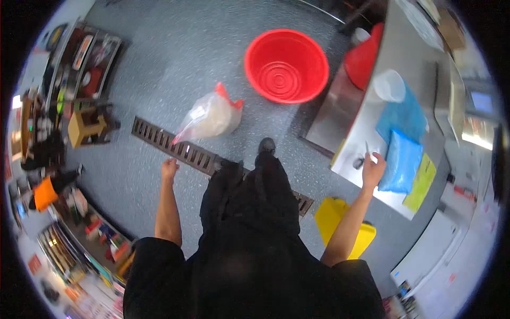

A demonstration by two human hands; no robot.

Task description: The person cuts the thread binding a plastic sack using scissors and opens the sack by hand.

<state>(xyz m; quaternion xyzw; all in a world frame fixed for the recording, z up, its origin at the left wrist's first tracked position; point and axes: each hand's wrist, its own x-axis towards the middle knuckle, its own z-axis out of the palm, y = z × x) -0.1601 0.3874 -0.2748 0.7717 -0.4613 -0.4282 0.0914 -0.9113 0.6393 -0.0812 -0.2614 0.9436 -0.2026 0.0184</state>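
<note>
My left hand (169,168) hangs over the floor near the drain grate, its fingers curled; whether anything is in them is too small to tell. Over the edge of the steel table, my right hand (373,169) is closed on a small thin object that I cannot make out, beside a blue bag (401,162). A clear plastic bag with pale contents and red edges (212,116) lies on the floor ahead of my left hand. Farther forward stands an empty red basin (287,66). A white tub (389,86) sits on the table by a blue sheet (406,117).
A metal drain grate (175,147) crosses the floor by my feet. At the right stand a steel table (366,125), a yellow bin (333,212) and a white cabinet (430,244). A tan stool (85,126) and shelves (101,66) are at the left. A person in black and orange shows at far left.
</note>
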